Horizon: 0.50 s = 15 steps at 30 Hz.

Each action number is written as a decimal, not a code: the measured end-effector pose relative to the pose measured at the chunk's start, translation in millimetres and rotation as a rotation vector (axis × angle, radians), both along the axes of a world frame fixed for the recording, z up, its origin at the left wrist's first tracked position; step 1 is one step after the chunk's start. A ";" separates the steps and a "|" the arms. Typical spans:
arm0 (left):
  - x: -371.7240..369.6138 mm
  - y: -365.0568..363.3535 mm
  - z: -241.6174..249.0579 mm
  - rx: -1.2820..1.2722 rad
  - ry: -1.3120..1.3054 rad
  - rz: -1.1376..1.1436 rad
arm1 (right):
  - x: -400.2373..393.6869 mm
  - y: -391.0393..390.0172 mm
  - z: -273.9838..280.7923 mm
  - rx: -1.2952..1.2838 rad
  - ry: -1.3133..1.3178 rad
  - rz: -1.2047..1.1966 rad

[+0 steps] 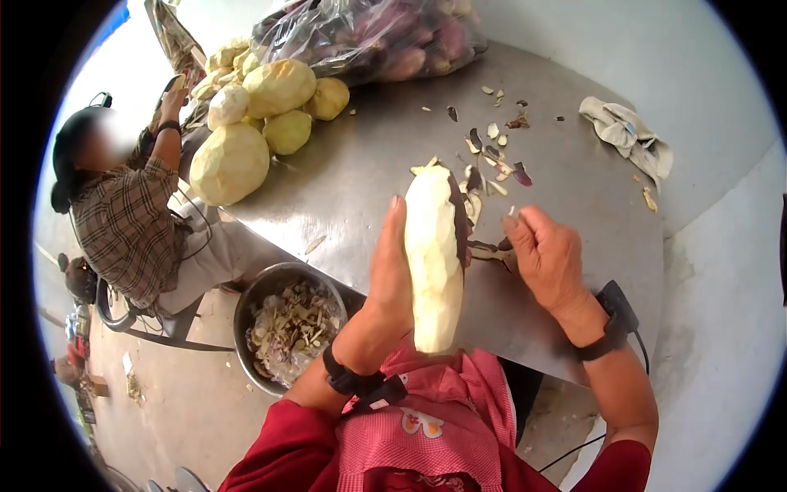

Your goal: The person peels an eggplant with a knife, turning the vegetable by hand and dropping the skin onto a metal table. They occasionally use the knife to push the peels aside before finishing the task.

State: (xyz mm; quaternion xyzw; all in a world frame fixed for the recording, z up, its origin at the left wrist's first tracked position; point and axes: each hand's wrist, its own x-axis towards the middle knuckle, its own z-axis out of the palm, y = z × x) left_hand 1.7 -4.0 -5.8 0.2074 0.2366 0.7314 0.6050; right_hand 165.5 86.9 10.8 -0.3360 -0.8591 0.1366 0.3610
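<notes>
A long sweet potato (pixel 433 262), mostly peeled to pale yellow flesh, stands roughly upright in front of me. Dark purple skin remains along its right side. My left hand (pixel 390 266) is wrapped round it from the left, the thumb along its side. To its right, apart from it, my right hand (pixel 543 250) is closed, thumb against fingers. A tiny pale bit shows at its fingertips and something dark beside the thumb; what it grips is hidden. Purple and pale peelings (pixel 490 156) lie on the metal table (pixel 352 180) beyond.
Peeled sweet potatoes (pixel 229 164) are piled at the table's left edge. Behind is a clear plastic bag (pixel 385 41) of unpeeled ones. A cloth (pixel 627 135) lies at the right. A metal bowl (pixel 243 328) of peelings stands below left. Another person (pixel 131 221) sits at the left.
</notes>
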 end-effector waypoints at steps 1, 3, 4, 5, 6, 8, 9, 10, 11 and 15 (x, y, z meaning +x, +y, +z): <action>2.6 -1.0 4.1 -0.019 0.037 0.030 | 2.1 1.5 0.3 0.004 0.001 -0.002; 2.3 -0.3 4.3 -0.018 0.034 0.019 | 3.4 3.4 1.4 -0.073 0.095 0.038; 2.0 0.3 3.6 -0.019 0.030 0.010 | 2.6 0.2 2.9 -0.070 0.094 0.042; 1.4 0.9 2.5 -0.016 0.030 0.014 | 1.6 -7.4 5.2 -0.091 0.100 0.088; 0.3 1.7 0.7 0.002 0.030 0.007 | 0.4 -13.9 7.5 -0.112 0.108 0.132; -4.5 1.7 -9.4 0.087 -0.010 -0.063 | -2.3 -22.9 10.8 -0.062 0.073 0.178; 0.0 2.8 -2.2 0.085 -0.008 -0.067 | -2.5 -24.5 11.0 -0.012 0.036 0.223; 7.6 3.4 11.3 -0.018 -0.007 0.040 | -2.4 -23.6 8.5 0.006 0.048 0.244; 11.8 3.7 18.3 -0.122 -0.005 0.149 | -1.8 -23.5 8.9 0.004 0.050 0.241; 10.6 3.2 11.2 -0.112 0.075 0.159 | -1.3 -23.2 9.9 0.043 0.015 0.229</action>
